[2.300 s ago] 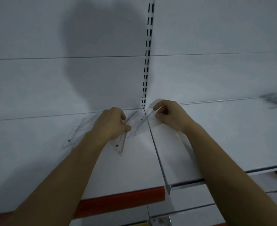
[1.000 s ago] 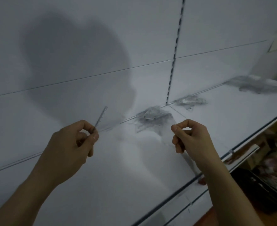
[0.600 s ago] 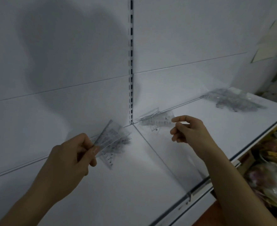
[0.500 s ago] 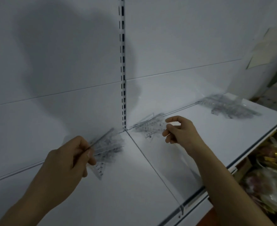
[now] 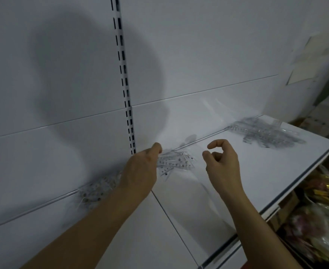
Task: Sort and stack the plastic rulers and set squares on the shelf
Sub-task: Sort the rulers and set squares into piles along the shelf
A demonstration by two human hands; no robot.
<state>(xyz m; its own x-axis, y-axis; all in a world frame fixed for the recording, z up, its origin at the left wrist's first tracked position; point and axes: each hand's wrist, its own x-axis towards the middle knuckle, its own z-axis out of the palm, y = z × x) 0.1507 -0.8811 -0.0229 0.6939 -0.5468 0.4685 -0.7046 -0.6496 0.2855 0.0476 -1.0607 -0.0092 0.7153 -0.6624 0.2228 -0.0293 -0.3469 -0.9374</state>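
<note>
Looking down at the white shelf (image 5: 256,181), I see both bare hands working near its back edge. My left hand (image 5: 140,171) reaches forward to the middle pile of clear rulers (image 5: 176,162), which lies just right of the slotted upright (image 5: 128,113), against the back wall (image 5: 198,55). Its thumb points up and its fingertips reach the left end of that pile, but the hand itself hides them, so I cannot tell if the fingers pinch a ruler or only touch it. My right hand (image 5: 221,162) hangs in the air just right of the same pile, not touching it. Its fingers are loosely curled, the forefinger and thumb stand apart, and it holds nothing.

A second pile of clear plastic pieces (image 5: 97,191) lies left of the upright, at the back edge, partly under my left forearm. A third, larger pile (image 5: 266,134) lies well apart on the right, near the far end of the shelf; it is blurred and I cannot separate rulers from set squares in it.

A seam (image 5: 171,216) runs from the upright toward the front edge, between my two forearms. Between the middle pile and the right pile the shelf surface is bare. Below the front edge, on the right, I see goods in shiny wrapping (image 5: 318,220), not sharp.
</note>
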